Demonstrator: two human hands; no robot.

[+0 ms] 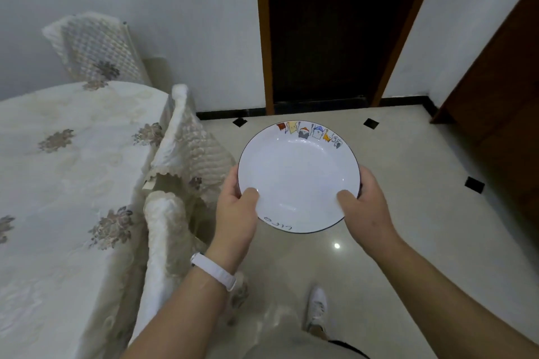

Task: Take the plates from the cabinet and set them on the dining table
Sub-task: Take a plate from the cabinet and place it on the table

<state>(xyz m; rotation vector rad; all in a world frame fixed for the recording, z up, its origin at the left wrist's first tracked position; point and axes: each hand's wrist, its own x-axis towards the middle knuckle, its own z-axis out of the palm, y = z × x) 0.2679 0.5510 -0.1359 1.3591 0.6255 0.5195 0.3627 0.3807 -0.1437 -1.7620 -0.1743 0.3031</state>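
Observation:
A white deep plate [297, 172] with a dark rim and small coloured cartoon figures along its far edge is held level in front of me over the tiled floor. My left hand [236, 213] grips its near left rim, thumb on top. My right hand [364, 207] grips the near right rim the same way. The dining table [58, 172], covered in a cream cloth with flower motifs, fills the left of the view, beside and to the left of the plate. The cabinet is out of sight.
Two chairs in quilted cream covers stand by the table: one [175, 183] just left of my left hand, one [93, 49] at the far wall. A dark doorway [335, 29] lies straight ahead. A brown wooden door [501, 90] stands at the right. My white shoe [316, 309] is on the glossy floor.

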